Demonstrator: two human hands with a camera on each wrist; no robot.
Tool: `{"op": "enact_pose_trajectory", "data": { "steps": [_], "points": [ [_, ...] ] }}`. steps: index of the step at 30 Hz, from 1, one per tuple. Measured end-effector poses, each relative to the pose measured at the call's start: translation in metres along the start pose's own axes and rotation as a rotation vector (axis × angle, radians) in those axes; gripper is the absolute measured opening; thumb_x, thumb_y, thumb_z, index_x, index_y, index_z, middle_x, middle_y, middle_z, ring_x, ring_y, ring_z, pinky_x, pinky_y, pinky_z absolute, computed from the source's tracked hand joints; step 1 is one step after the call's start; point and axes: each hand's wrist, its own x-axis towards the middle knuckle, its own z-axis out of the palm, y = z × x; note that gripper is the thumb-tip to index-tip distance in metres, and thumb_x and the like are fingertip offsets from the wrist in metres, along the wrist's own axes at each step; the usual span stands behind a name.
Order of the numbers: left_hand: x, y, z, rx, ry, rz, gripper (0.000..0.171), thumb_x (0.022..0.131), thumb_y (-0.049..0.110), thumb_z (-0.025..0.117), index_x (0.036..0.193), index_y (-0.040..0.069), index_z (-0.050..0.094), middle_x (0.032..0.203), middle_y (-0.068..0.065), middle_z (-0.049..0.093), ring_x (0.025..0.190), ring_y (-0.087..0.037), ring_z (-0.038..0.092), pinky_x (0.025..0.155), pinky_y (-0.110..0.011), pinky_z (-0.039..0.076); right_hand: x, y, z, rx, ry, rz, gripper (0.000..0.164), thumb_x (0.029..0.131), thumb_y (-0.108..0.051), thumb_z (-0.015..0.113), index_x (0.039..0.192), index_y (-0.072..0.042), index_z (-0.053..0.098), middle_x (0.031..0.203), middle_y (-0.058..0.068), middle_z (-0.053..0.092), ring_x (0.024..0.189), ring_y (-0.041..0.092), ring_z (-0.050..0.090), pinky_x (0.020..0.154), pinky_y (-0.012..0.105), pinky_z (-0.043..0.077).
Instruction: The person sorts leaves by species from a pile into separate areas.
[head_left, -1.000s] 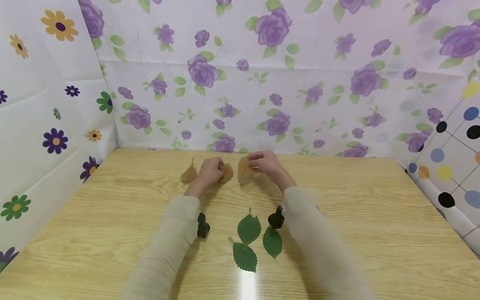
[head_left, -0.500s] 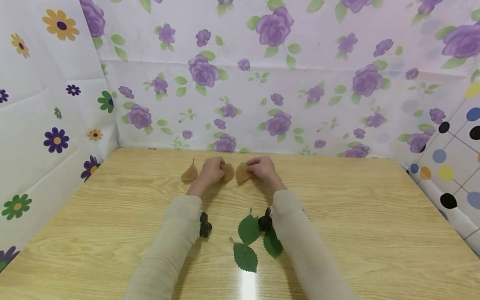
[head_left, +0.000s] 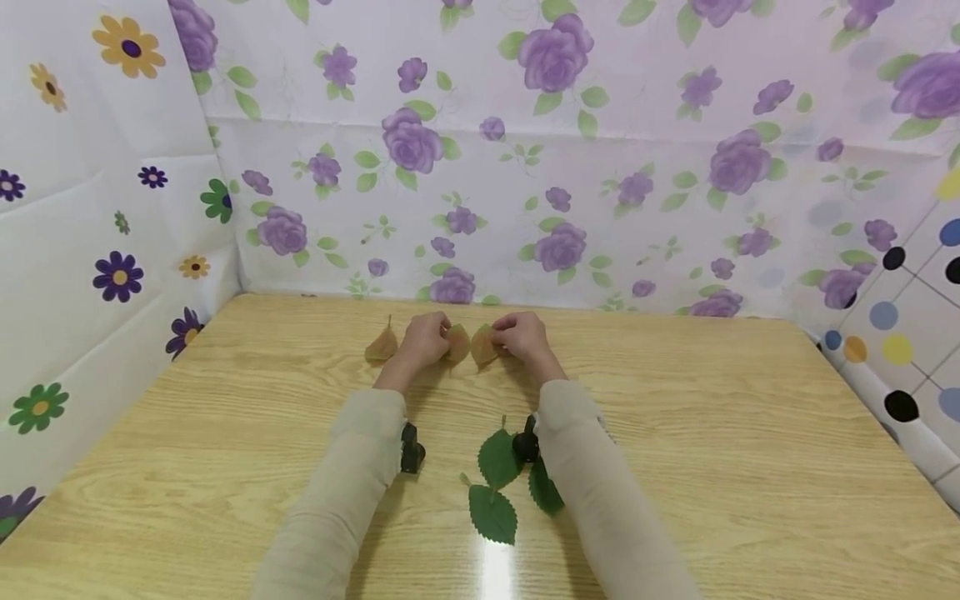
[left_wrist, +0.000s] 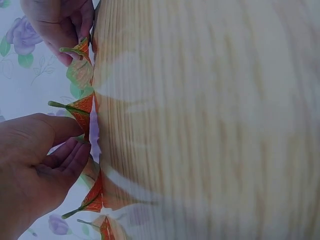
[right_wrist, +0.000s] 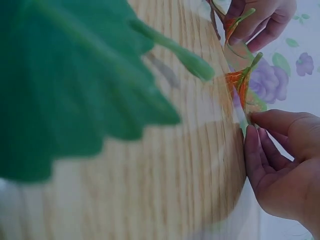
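Note:
Near the table's back edge, my left hand [head_left: 425,337] pinches an orange-and-green leaf [head_left: 458,343] by its left side. My right hand [head_left: 521,336] pinches a similar leaf [head_left: 483,346], which stands beside the first with a narrow gap. Thumb and fingertips meet at the leaf edge in the right wrist view, where this leaf [right_wrist: 240,82] shows an orange face and a green stem. Left of my left hand lies another orange leaf [head_left: 382,344], stem pointing back. The left wrist view shows two orange leaves below my hand, the nearer one [left_wrist: 93,197] largely hidden from the head view.
Three green serrated leaves lie in the front middle: an upper one [head_left: 498,458], a lower one [head_left: 492,515], and a right one [head_left: 545,487] partly under my right sleeve. A flowered sheet [head_left: 558,250] hangs behind the wooden table [head_left: 697,433].
My right hand has moved slightly left and down with its leaf, bringing it nearer the left hand's leaf, then stayed almost still. The right sleeve now covers part of a green leaf.

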Motion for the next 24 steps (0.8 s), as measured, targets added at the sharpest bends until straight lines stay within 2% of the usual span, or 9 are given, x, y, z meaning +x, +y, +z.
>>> {"op": "enact_pose_trajectory", "data": {
  "steps": [8,12,19,24],
  "points": [
    [0.0018,-0.0043,0.0014,0.002,0.014,-0.009,0.031,0.081,-0.012,0.055,0.112,-0.014,0.059,0.105,-0.026,0.064,0.100,-0.037,0.061,0.084,-0.039,0.053,0.0019,0.0022,0.0020,-0.034,0.011,-0.028,0.022,0.084,0.005,0.067,0.107,0.004,0.069,0.098,0.016,0.066,0.078,0.018,0.060,0.065,0.023,0.054],
    [0.0024,-0.0048,0.0007,0.000,0.014,-0.009,0.032,0.081,-0.011,0.056,0.113,-0.013,0.059,0.104,-0.025,0.064,0.098,-0.036,0.062,0.083,-0.038,0.053,0.0013,0.0010,0.0013,-0.036,0.005,-0.028,0.027,0.083,0.007,0.067,0.110,0.005,0.067,0.105,0.017,0.064,0.083,0.022,0.061,0.067,0.025,0.055],
    [0.0017,-0.0050,-0.0023,-0.022,0.021,-0.015,0.030,0.088,-0.003,0.056,0.116,-0.013,0.058,0.110,-0.026,0.062,0.103,-0.038,0.060,0.087,-0.040,0.052,0.0006,-0.0006,0.0016,-0.051,-0.011,-0.027,0.034,0.082,0.006,0.071,0.115,0.004,0.065,0.113,0.020,0.062,0.093,0.029,0.064,0.073,0.027,0.055],
    [0.0029,-0.0018,-0.0045,-0.065,0.082,0.028,0.030,0.089,0.000,0.053,0.116,-0.013,0.058,0.117,-0.028,0.060,0.109,-0.040,0.057,0.092,-0.043,0.049,-0.0001,-0.0036,-0.0040,-0.034,-0.044,-0.017,0.040,0.082,0.004,0.071,0.121,0.004,0.062,0.122,0.021,0.058,0.104,0.032,0.060,0.078,0.029,0.055]
  ]
}}
